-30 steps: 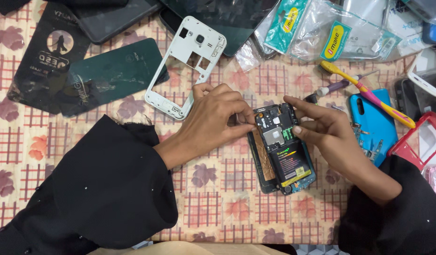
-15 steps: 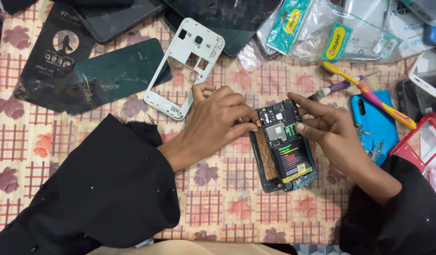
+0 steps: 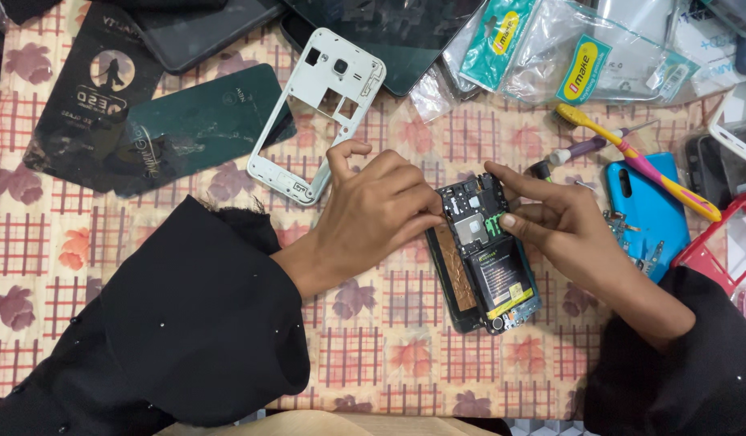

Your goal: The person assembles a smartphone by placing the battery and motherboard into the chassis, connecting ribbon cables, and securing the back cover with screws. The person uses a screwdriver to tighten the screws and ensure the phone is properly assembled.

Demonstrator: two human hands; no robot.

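Covering the desk is a checked cloth printed with leaves, and on it the biggest things lie at the far edge: a dark tablet screen, a dark green phone back cover and a black printed packet to the left. Clear plastic pouches with green and yellow labels pile up at the far right. A white phone middle frame lies just beyond the left hand. To the right sit a blue phone case, a red case and a yellow and pink toothbrush lying across the blue case.

Near the middle lies the opened phone, back off, with its circuit board and black battery showing. The left hand rests on its upper left edge, fingers curled and pressed together against the board. The right hand holds the upper right edge, thumb and forefinger pinched close on a small green part of the board. A small purple-handled screwdriver lies just beyond the right hand.
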